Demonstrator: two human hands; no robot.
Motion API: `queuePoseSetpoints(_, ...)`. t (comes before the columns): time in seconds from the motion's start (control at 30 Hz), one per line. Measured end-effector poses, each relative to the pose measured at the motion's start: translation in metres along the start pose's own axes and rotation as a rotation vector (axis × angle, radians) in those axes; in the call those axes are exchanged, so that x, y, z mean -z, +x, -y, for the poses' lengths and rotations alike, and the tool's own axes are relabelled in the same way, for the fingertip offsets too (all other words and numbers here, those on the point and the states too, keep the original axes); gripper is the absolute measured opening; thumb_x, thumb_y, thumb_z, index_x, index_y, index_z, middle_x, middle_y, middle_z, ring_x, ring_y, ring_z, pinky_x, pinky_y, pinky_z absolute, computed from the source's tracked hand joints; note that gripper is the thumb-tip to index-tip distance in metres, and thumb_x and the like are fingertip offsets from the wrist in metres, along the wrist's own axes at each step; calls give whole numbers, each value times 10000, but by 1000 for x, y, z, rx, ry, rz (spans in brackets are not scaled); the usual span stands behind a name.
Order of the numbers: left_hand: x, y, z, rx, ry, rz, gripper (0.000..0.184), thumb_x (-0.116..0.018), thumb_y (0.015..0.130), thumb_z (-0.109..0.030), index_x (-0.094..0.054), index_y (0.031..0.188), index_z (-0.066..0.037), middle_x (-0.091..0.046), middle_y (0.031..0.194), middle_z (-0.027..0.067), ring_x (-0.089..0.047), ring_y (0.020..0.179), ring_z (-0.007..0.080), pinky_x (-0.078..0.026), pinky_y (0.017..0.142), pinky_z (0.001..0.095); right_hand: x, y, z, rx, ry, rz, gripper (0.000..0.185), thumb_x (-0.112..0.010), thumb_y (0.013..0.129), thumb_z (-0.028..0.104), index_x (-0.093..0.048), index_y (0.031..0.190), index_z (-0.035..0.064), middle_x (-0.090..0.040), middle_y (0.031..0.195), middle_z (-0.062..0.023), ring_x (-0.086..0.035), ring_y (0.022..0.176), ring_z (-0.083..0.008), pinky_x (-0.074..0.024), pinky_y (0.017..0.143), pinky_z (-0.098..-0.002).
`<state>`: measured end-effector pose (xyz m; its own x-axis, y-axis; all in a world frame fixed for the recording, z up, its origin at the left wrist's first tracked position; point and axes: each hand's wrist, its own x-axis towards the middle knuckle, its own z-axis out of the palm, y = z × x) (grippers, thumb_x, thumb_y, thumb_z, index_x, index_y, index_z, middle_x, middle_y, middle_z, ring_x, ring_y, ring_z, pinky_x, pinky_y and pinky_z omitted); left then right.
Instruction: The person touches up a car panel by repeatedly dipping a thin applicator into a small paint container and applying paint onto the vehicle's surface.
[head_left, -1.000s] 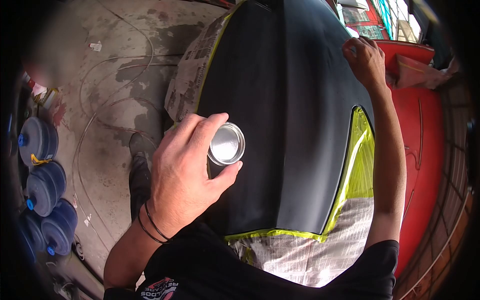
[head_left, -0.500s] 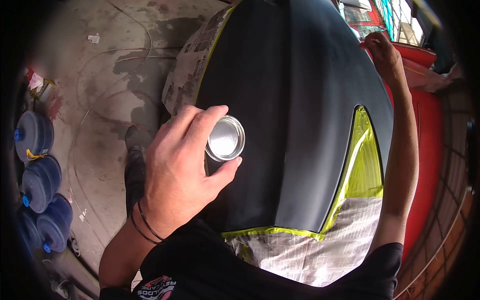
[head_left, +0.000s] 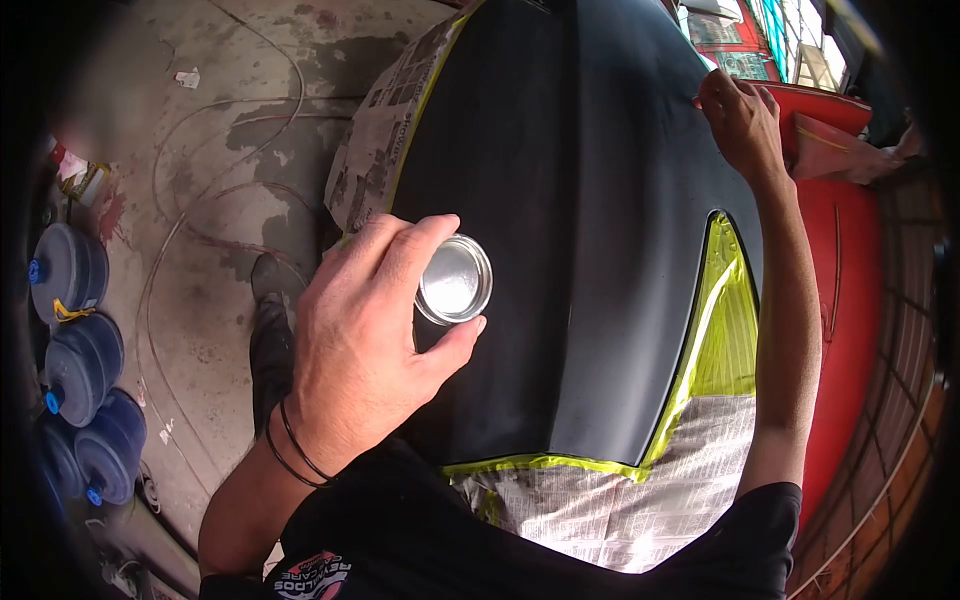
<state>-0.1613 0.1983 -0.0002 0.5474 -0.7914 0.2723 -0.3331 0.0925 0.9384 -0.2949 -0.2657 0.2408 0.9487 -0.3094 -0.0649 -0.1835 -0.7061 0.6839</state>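
Note:
My left hand grips a small round metal tin between thumb and fingers, its shiny circular face turned up toward me. The tin is held above a dark matte car panel, which looks like a hood. At the panel's far right edge is my right hand, its fingers bent together. A small pinkish bit shows at its fingertips, too small to name; whether the fingers touch the panel is unclear. Yellow-green masking tape and newspaper border the panel on the near side.
More newspaper hangs along the panel's left edge. Large blue water jugs lie on the left, and a thin hose loops over the concrete floor. Red bodywork stands on the right.
My right hand has moved left and slightly nearer, in toward the panel's edge. My left hand and the tin have barely shifted.

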Motion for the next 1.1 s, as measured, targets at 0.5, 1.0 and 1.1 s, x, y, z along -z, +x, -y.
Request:
queuePoseSetpoints(0.5,-4,2,1,-4,-15,6,758,-999,795,-19,-727,1503,-34,-765,1306,180,-801,1153,373,-652,988,451,-13,-2,16,-22,-203,-104,152,-673,1157,346,-780,1200,248,-859,989,-56,-806,1263,-348,-377,1304,-722)
queuePoseSetpoints(1.0,-4,4,2,-8,0,11,760,-993,800,-17,-723,1510,-33,-760,1300,174,-800,1151,367,-652,985,451,-7,-1,23,9,-251,-97,105,-690,1142,298,-776,1166,242,-856,1046,-41,-795,1304,-319,-391,1281,-737)
queuePoseSetpoints(1.1,-5,3,2,-12,7,12,760,-994,799,-19,-723,1509,-32,-760,1300,174,-801,1148,367,-652,982,452,-3,-1,26,5,-243,-73,100,-692,1142,285,-776,1172,241,-856,1070,-54,-780,1350,-309,-390,1280,-752)
